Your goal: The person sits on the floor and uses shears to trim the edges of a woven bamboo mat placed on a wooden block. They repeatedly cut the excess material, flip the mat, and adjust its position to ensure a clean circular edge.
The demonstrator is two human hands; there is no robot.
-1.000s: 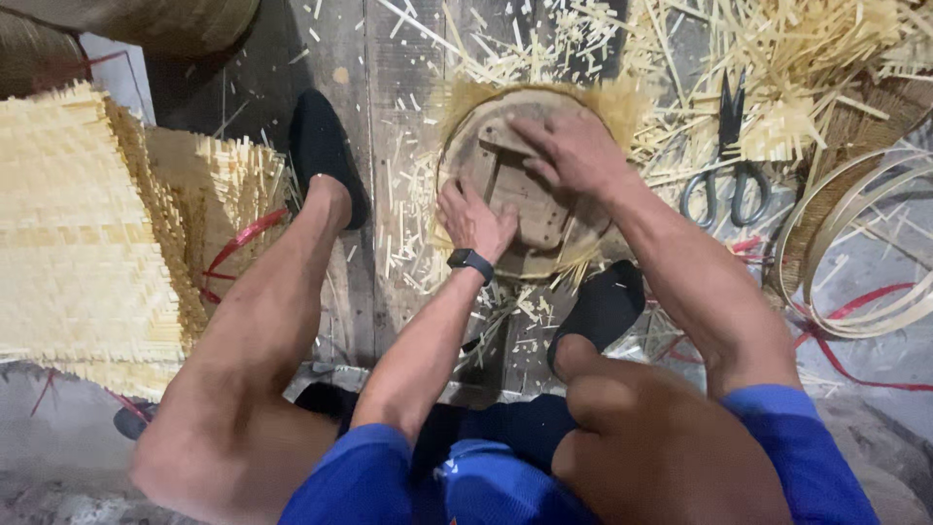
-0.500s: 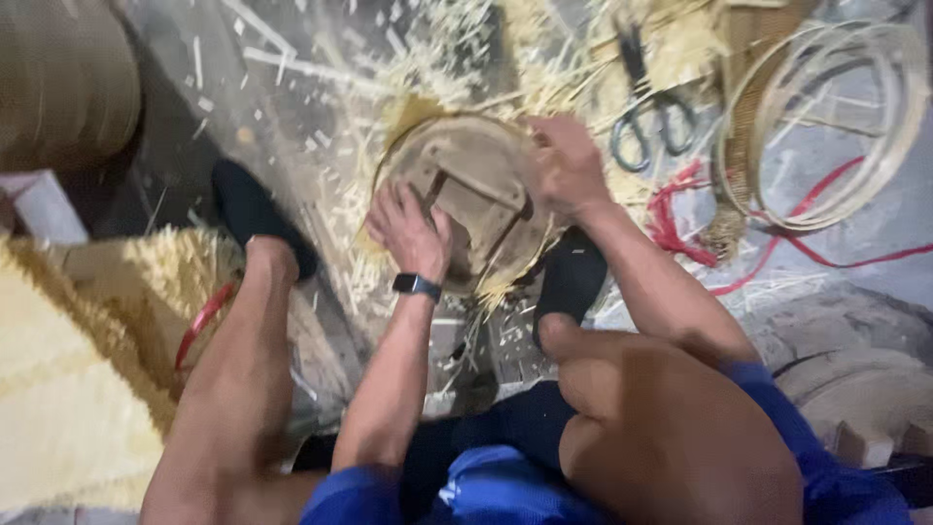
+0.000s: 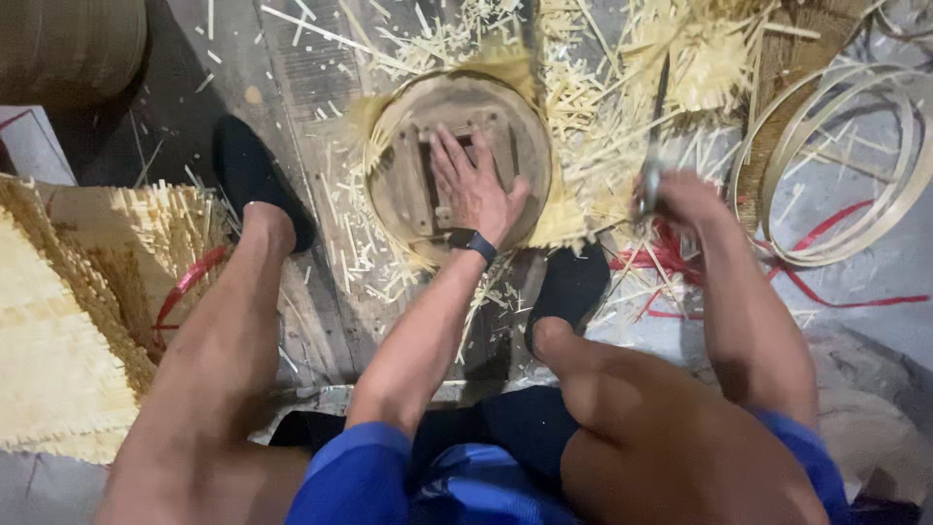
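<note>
A round wooden form [image 3: 515,126] with crossed wooden bars lies on the floor between my feet, with pale woven bamboo strips [image 3: 374,117] fraying out round its rim. My left hand [image 3: 471,180] rests flat on the middle of the form, fingers spread, a dark watch on the wrist. My right hand [image 3: 685,199] is off to the right of the form, blurred, closed on a pair of scissors [image 3: 653,156] whose dark blades point away from me.
Bamboo offcuts [image 3: 603,87] litter the floor around the form. Coiled bamboo hoops [image 3: 826,165] and red strapping [image 3: 826,292] lie at right. A woven bamboo mat [image 3: 49,331] and a strip bundle [image 3: 160,228] sit at left. My black shoes [image 3: 248,170] flank the form.
My right hand has left the form's rim, moved right and taken up the scissors that lay there. My left hand slid to the form's middle. The view shifted.
</note>
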